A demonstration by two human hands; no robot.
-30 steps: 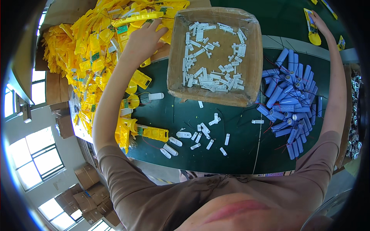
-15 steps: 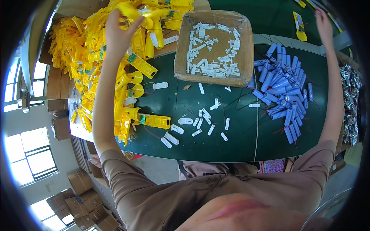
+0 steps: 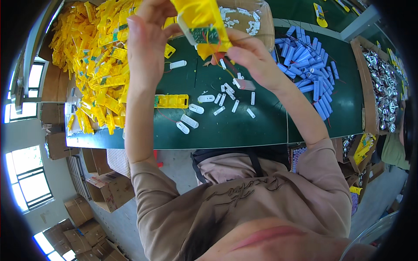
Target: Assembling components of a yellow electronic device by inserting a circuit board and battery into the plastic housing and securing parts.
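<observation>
Both hands hold a yellow plastic housing (image 3: pixel 195 14) raised over the far middle of the table. A green circuit board (image 3: pixel 204 35) with thin red wires sits inside it. My left hand (image 3: pixel 150 41) is closed on the housing's left side, some fingers hidden behind it. My right hand (image 3: pixel 254 56) pinches its right edge near the board. Below the housing, a pale flat piece (image 3: pixel 244 84) appears to hang from the wires. Several small white plastic parts (image 3: pixel 229 90) lie on the green table beneath, near another yellow housing (image 3: pixel 174 101) and some white oval covers (image 3: pixel 189 121).
A large heap of yellow housings (image 3: pixel 96 56) covers the table's left side. Behind my hands stands a cardboard box (image 3: pixel 264 21) of small white parts. Blue cylindrical cells (image 3: pixel 309 61) with wires are piled at right. Beyond them is a carton (image 3: pixel 358 65) with shiny metal pieces.
My left hand has brought the yellow housing from the heap toward the middle and closer. My right hand has come in from the far right and now grips the housing. The view has shifted.
</observation>
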